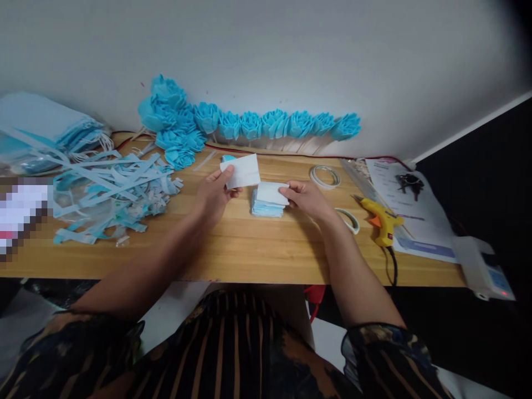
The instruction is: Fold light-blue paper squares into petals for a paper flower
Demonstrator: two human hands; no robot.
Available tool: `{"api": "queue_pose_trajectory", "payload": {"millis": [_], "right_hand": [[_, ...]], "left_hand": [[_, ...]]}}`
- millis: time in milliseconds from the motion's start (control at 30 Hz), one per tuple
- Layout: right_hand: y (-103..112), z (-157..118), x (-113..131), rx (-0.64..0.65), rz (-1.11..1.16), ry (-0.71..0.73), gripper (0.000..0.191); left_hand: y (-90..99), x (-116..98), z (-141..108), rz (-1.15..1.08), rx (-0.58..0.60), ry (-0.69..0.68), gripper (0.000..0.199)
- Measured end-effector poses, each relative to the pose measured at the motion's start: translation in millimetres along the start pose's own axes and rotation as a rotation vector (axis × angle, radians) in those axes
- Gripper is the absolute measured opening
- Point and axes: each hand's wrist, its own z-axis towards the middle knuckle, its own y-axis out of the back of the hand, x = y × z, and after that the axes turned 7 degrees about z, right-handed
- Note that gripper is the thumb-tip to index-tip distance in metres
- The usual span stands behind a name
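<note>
Left hand point(213, 192) pinches white rectangular sheet point(243, 171); right hand point(308, 198) pinches top edge of squarish pale-blue-and-white layered stack point(267, 209) between hands. Crumpled clear plastic bag point(68, 198), left of grip, seemingly holds pale-blue strips point(132, 178).

From above the wearer's torso point(233, 343), the head-worn camera faces forward and down. Range is close, with the left hand point(213, 189) and right hand point(308, 198) near mid-frame, the surface point(257, 255) beneath and the wall point(266, 50) behind.
</note>
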Motion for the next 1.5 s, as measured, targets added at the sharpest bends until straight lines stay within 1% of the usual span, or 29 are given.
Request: {"api": "queue_pose_trajectory", "payload": {"millis": [200,333,433,533,667,733,800,867,900,967,1067,1167,1233,1300,1367,1433,1500], "right_hand": [[-2,1,-5,0.036,0.009,-0.012,0.044],[-4,3,-12,0.042,0.022,0.000,0.046],[-5,5,-17,0.039,0.009,0.010,0.048],[-4,4,-17,0.048,-0.040,0.022,0.047],[-1,2,-12,0.062,-0.103,0.050,0.043],[2,1,-8,0.019,-0.155,0.069,0.048],[3,0,-3,-0.097,-0.184,0.112,0.054],[3,-1,2,-0.185,-0.134,0.175,0.058],[2,-2,4,-0.191,-0.082,0.204,0.060],[-4,-5,7,-0.150,0.032,0.258,0.063],[-16,-8,9,-0.122,0.101,0.304,0.058],[-24,-8,7,-0.163,0.104,0.310,0.040],[-22,-6,6,-0.233,0.126,0.329,0.035],[-15,-2,6,-0.318,0.185,0.362,0.037],[-8,1,7,-0.382,0.249,0.378,0.041],[-2,2,8,-0.402,0.291,0.363,0.044],[0,2,10,-0.387,0.335,0.329,0.047]], "left_hand": [[-2.1,-4,-3,-0.031,0.016,0.035,0.022],[-3.0,-4,-5,-0.010,0.023,0.033,0.023],[-3.6,-5,-7,-0.004,0.038,0.049,0.017],[-4.2,-5,-8,0.000,0.048,0.067,0.014],[-5.2,-3,-9,0.020,0.067,0.063,0.017],[-6.0,-3,-9,0.017,0.069,0.065,0.016],[-7.0,-2,-9,0.009,0.069,0.071,0.016],[-8.0,-1,-10,0.022,0.075,0.070,0.019],[-8.4,0,-11,0.036,0.086,0.061,0.021],[-8.9,2,-12,0.084,0.115,0.029,0.026],[-9.0,7,-16,0.205,0.168,-0.056,0.028],[-7.9,8,-19,0.376,0.214,-0.174,0.030],[-6.9,7,-20,0.487,0.239,-0.261,0.032],[-5.8,6,-20,0.595,0.246,-0.369,0.032],[-4.7,6,-20,0.726,0.263,-0.509,0.030],[-3.6,8,-20,0.876,0.358,-0.683,0.028],[-2.7,12,-21,1.023,0.505,-0.839,0.026]]}}
